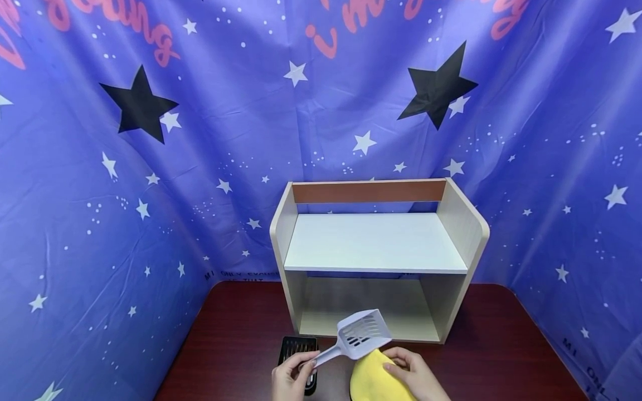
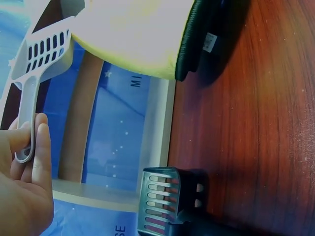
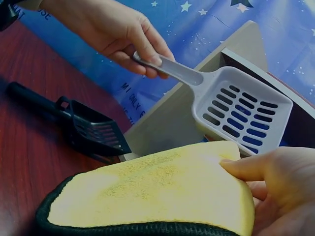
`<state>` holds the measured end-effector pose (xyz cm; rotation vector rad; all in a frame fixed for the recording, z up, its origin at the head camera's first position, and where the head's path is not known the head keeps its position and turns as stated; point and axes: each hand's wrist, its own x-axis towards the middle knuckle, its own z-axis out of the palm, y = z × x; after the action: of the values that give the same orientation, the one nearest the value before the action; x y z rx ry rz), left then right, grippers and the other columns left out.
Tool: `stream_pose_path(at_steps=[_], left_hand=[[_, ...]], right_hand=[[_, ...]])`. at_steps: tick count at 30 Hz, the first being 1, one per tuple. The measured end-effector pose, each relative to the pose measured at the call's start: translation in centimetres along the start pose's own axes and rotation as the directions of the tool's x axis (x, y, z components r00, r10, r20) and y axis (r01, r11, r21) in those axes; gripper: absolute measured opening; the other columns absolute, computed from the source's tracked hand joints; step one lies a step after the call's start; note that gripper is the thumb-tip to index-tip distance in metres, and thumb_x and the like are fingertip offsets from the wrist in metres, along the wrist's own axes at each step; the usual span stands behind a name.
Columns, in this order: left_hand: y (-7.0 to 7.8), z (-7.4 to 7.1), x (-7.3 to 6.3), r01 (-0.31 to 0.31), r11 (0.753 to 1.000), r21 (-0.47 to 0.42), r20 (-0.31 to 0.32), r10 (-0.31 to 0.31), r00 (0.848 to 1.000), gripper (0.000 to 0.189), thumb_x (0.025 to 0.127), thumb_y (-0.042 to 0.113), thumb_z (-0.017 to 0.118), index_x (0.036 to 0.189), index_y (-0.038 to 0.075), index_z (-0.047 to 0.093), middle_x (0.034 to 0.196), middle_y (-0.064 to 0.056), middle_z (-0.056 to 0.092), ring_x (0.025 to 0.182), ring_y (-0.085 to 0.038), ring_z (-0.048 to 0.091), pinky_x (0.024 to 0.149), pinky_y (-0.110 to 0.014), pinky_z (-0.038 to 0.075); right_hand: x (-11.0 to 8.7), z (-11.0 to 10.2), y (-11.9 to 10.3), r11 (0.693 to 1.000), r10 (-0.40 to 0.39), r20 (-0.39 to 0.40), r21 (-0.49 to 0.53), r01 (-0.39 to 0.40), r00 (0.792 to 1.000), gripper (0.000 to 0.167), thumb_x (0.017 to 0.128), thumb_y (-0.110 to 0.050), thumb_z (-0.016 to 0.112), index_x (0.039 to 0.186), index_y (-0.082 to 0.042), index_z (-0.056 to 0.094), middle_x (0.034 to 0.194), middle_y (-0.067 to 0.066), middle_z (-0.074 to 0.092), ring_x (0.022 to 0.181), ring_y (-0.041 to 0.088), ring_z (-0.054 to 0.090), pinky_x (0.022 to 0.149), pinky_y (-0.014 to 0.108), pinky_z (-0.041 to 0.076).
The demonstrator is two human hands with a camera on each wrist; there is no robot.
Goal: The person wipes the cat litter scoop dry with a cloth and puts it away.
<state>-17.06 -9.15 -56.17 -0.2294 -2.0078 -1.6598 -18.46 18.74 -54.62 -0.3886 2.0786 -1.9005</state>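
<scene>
My left hand (image 1: pixel 293 379) pinches a light grey slotted litter scoop (image 1: pixel 363 334) by the end of its handle, raised over the table in front of the shelf. With thumb on top and fingers beneath, my right hand (image 3: pixel 280 187) grips a yellow soft cloth piece (image 3: pixel 152 189) with a black edge band. The yellow cloth (image 2: pixel 133 34) shows a small white label on that band in the left wrist view. The scoop's head overlaps the cloth's upper tip. A black slotted scoop (image 2: pixel 160 201) lies on the table beneath my left hand.
A pale wooden two-tier shelf (image 1: pixel 376 242) stands at the back of the dark red wooden table (image 1: pixel 233 334). Blue curtains (image 1: pixel 241 111) with white and black stars hang behind it and on both sides.
</scene>
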Motion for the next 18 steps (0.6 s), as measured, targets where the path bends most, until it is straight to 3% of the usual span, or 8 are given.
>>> stream_pose_path(at_steps=[8,18], left_hand=[[0.04,0.03,-0.18,0.04,0.998,-0.058,0.055,-0.036,0.998,0.013,0.079,-0.013,0.07,0.091,-0.01,0.073,0.083,-0.025,0.073,0.065,0.008,0.065,0.052,-0.02,0.055],[-0.08,-0.28,-0.29,0.057,0.992,-0.109,0.094,-0.047,0.994,0.013,0.08,-0.014,0.069,0.093,-0.016,0.07,0.083,-0.029,0.071,0.067,0.007,0.066,0.055,-0.02,0.057]], right_hand=[[-0.25,0.02,-0.04,0.992,0.036,0.018,0.12,-0.038,0.999,0.044,0.1,-0.008,0.054,0.123,0.028,0.041,0.099,-0.004,0.075,0.077,0.004,0.068,0.068,0.023,0.056],[-0.54,-0.26,-0.61,0.982,0.141,-0.065,0.137,-0.131,0.988,0.048,0.099,-0.01,0.056,0.129,0.025,0.04,0.097,-0.003,0.074,0.077,0.005,0.068,0.069,0.025,0.057]])
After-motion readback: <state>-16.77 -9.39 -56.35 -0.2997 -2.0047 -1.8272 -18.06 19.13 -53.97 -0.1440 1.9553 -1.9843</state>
